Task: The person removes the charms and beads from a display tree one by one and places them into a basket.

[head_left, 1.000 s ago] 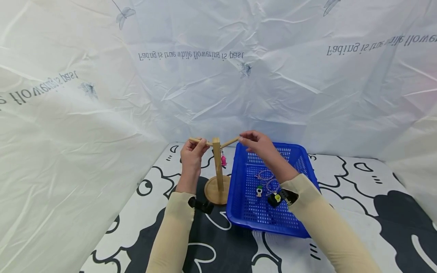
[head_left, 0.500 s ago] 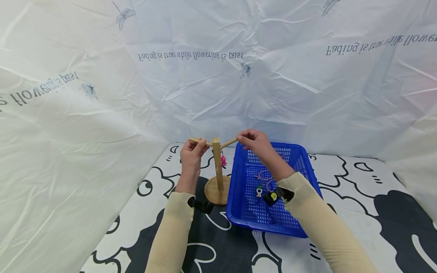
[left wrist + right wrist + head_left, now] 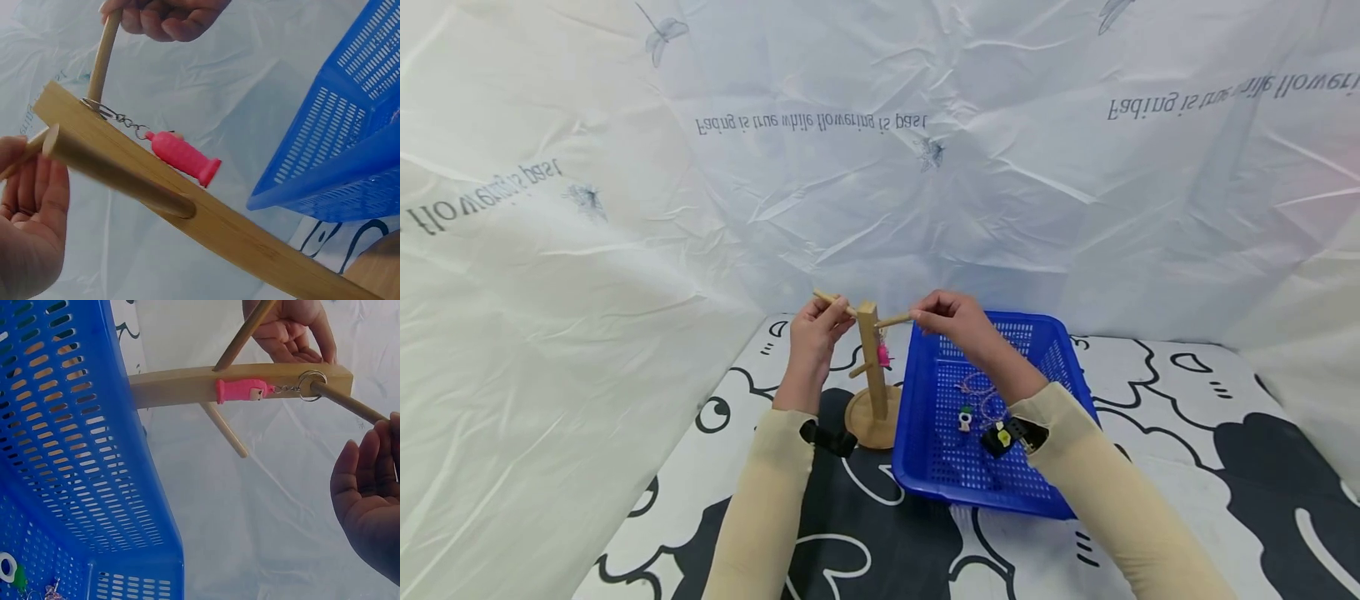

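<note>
A wooden stand point(image 3: 875, 371) with an upright post and side pegs rises from a round base point(image 3: 865, 427). My left hand point(image 3: 811, 348) pinches the upper left peg point(image 3: 822, 296). On the other side, my right hand point(image 3: 961, 327) pinches the tip of the upper right peg point(image 3: 350, 404) between thumb and fingers. From that right peg hangs a pink figure keychain point(image 3: 240, 390), its metal ring point(image 3: 312, 385) looped round the peg close to the post. A lower peg point(image 3: 125, 178) on the post is untouched by either hand.
A blue perforated basket point(image 3: 917, 471) stands right of the base, under my right forearm. Inside lie a small white-and-green figure point(image 3: 965, 418) and thin pink loops point(image 3: 973, 385). White sheeting point(image 3: 880, 200) hangs behind the patterned tablecloth point(image 3: 1195, 433).
The stand has turned, so a lower peg now shows at the post's left and the right peg points more toward me. My right hand has moved slightly left with the peg.
</note>
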Tool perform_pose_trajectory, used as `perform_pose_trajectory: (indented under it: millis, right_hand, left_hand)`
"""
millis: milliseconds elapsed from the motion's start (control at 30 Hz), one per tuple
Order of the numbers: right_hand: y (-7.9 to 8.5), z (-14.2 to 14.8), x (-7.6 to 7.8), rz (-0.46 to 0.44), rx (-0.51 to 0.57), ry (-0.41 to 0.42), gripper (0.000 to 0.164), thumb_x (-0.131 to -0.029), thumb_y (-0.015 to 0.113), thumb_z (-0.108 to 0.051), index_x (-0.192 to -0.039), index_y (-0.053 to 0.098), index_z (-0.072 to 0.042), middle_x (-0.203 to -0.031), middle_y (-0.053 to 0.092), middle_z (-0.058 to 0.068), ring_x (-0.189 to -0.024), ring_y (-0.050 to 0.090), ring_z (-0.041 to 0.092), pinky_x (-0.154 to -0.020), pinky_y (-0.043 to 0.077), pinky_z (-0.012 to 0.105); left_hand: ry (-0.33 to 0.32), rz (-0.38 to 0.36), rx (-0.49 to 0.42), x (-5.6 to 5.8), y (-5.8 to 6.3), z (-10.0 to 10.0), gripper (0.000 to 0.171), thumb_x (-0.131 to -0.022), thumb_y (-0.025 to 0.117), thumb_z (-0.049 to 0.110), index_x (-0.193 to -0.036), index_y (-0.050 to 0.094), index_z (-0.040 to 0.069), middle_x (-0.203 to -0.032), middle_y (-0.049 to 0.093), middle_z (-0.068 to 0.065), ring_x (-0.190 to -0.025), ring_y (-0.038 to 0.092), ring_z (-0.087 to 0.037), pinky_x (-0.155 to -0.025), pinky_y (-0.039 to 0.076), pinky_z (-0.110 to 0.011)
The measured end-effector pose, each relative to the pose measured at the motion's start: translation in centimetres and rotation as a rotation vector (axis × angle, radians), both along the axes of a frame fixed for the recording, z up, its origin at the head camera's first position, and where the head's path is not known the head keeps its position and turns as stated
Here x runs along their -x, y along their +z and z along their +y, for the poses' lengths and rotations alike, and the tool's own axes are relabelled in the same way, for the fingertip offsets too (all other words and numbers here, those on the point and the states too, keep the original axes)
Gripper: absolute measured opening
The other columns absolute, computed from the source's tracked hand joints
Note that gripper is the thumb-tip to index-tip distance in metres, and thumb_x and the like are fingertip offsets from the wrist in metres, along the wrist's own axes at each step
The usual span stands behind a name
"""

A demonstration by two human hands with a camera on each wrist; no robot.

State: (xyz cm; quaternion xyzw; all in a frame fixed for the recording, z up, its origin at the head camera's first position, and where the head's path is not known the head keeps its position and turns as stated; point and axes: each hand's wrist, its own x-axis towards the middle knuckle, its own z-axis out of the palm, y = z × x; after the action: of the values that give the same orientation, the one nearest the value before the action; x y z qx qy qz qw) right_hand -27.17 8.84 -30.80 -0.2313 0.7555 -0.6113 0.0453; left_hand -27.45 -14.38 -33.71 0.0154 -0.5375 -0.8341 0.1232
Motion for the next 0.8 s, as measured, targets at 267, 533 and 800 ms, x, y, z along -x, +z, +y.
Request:
perform_pose_trajectory:
  millis: [267, 533, 800]
  right_hand:
    - [-0.3, -0.9, -1.0, 0.038, 0.012, 0.062, 0.020, -0.102, 0.061, -0.009, -0.112, 0.068, 0.007, -0.088, 0.066, -0.013, -0.084, 0.061, 0.012, -0.080, 0.055, 0.022]
    - [-0.6, -1.7, -1.8, 0.028, 0.026, 0.054, 0.021, -0.102, 0.062, -0.011, -0.112, 0.069, 0.006, -0.089, 0.067, -0.010, -0.085, 0.062, 0.021, -0.079, 0.054, 0.025]
    - [-0.7, -2.8, -2.5, 0.037, -0.010, 0.002, 0.020, -0.101, 0.066, -0.015, -0.106, 0.072, 0.003, -0.089, 0.070, -0.006, -0.082, 0.063, 0.013, -0.081, 0.057, 0.027]
  left_hand:
    - [-0.062, -0.116, 0.071, 0.8, 1.1, -0.4, 0.019, -0.100, 0.065, 0.009, -0.117, 0.064, 0.000, -0.076, 0.069, 0.006, -0.071, 0.068, -0.004, -0.076, 0.063, -0.017]
    - [-0.113, -0.169, 0.159, 1.4, 1.9, -0.9, 0.044, -0.101, 0.065, 0.011, -0.139, 0.055, -0.009, -0.075, 0.071, 0.009, -0.071, 0.069, -0.003, -0.073, 0.062, -0.015]
    - [-0.096, -0.182, 0.211, 1.6, 2.3, -0.6, 0.042, -0.099, 0.067, 0.012, -0.135, 0.059, -0.009, -0.074, 0.070, 0.009, -0.070, 0.069, -0.004, -0.071, 0.062, -0.016]
